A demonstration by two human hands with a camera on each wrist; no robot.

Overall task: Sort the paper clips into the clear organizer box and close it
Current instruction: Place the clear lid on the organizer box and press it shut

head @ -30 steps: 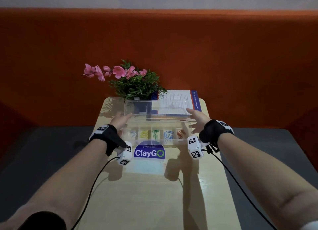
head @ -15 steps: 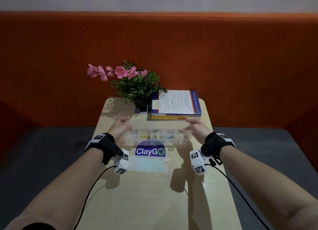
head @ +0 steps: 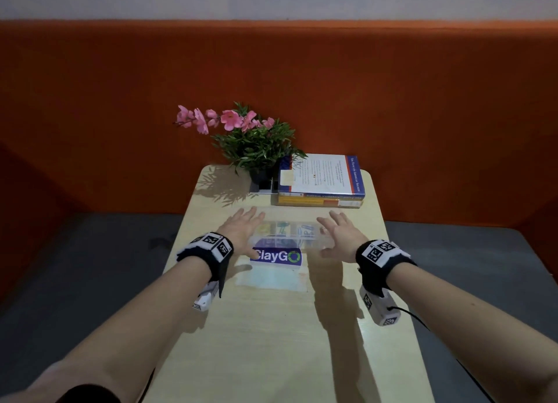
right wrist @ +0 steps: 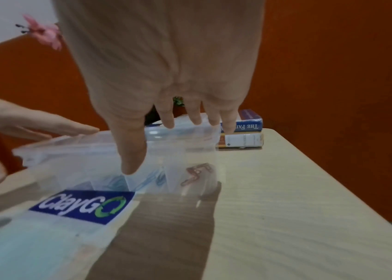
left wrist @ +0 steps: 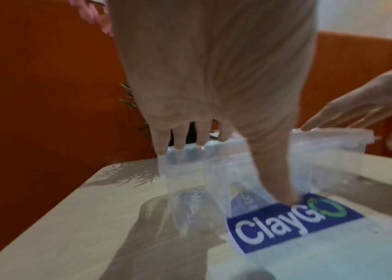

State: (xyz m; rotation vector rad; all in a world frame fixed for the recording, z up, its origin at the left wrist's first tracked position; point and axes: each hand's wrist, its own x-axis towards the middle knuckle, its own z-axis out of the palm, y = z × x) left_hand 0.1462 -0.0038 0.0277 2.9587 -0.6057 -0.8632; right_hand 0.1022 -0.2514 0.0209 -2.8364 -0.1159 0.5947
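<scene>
Clear plastic lies under both my palms: the organizer box (head: pixel 288 232) sits on the worktop (head: pixel 271 342) toward its far edge, midway between the left and right edges, with its lid down. My left hand (head: pixel 241 232) rests on the box's left end, fingers (left wrist: pixel 180 138) straight and spread, their tips along the lid's far edge, while the thumb reaches down the near side to the ClayGo sticker (head: pixel 276 256). My right hand (head: pixel 339 236) lies on the right end in the same way, fingers (right wrist: pixel 168 115) straight and fanned over the lid, thumb hanging down the front wall. Neither hand curls round anything.

Through the lid I can see paper clips (head: pixel 282 227) lying in separate compartments: yellow, green and blue ones in a row, and reddish-brown ones (right wrist: pixel 197 173) in the rightmost compartment. Whether the latch is fully caught I cannot tell.

Just beyond the box, at the far right corner of the worktop, lie 2 stacked books (head: pixel 321 182). Beside them, at the far edge, stands a potted plant (head: pixel 256 146) with pink flowers.
</scene>
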